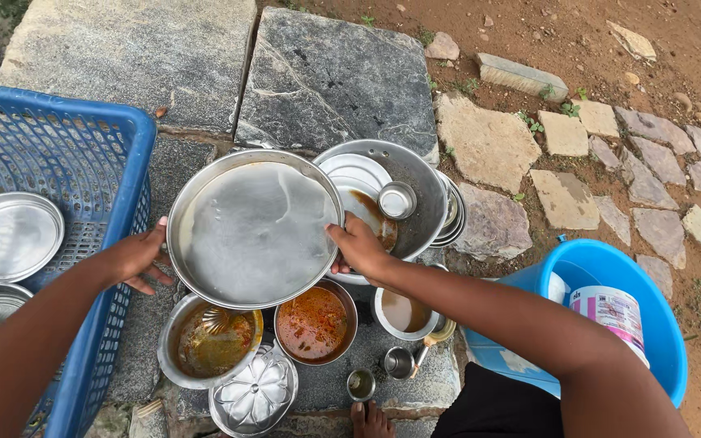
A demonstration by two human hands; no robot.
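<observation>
I hold a large round steel plate (251,229) flat between both hands, above the dirty dishes. My left hand (134,258) grips its left rim, beside the blue plastic basket (119,138). My right hand (359,248) grips its right rim. Under the plate stand a steel bowl with brown residue (208,341) and a bowl of orange gravy (314,324). Behind the right hand lies a wide steel pan (411,182) holding a soiled plate and a small steel cup (397,199).
The basket holds a clean steel plate (8,235) and another dish below it. A blue tub (610,276) with a white container stands at the right. A pot with pale liquid (403,312), small cups, a fluted lid (255,393) and my toes (371,422) are near the slab's front edge.
</observation>
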